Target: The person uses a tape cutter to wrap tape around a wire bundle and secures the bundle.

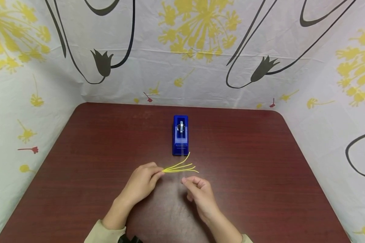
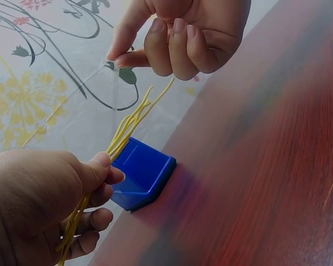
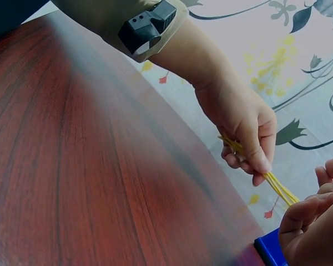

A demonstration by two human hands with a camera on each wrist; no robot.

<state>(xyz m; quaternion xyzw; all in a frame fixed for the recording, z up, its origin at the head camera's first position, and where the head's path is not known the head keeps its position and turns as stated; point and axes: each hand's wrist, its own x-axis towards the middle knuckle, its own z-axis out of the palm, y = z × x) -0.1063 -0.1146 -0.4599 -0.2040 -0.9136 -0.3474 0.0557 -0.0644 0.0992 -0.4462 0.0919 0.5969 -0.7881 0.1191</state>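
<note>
Several thin yellow strands [image 1: 177, 168] are pinched between the thumb and fingers of my left hand [image 1: 141, 182], their free ends fanning to the right. In the left wrist view the strands [image 2: 126, 127] pass through the left hand [image 2: 50, 194] and stick out below it. My right hand [image 1: 202, 199] pinches the end of a clear tape strip [image 2: 115, 91] between thumb and index finger, the other fingers curled. The strip runs from the blue tape dispenser [image 1: 180, 135] toward the right hand, close by the strands. Whether tape and strands touch, I cannot tell.
The dispenser stands on the dark red-brown table [image 1: 246, 152], ahead of both hands. A white cloth [image 1: 158, 67] with yellow and grey flower prints hangs behind the table and along its sides. A black device [image 3: 147, 27] is strapped at the left sleeve.
</note>
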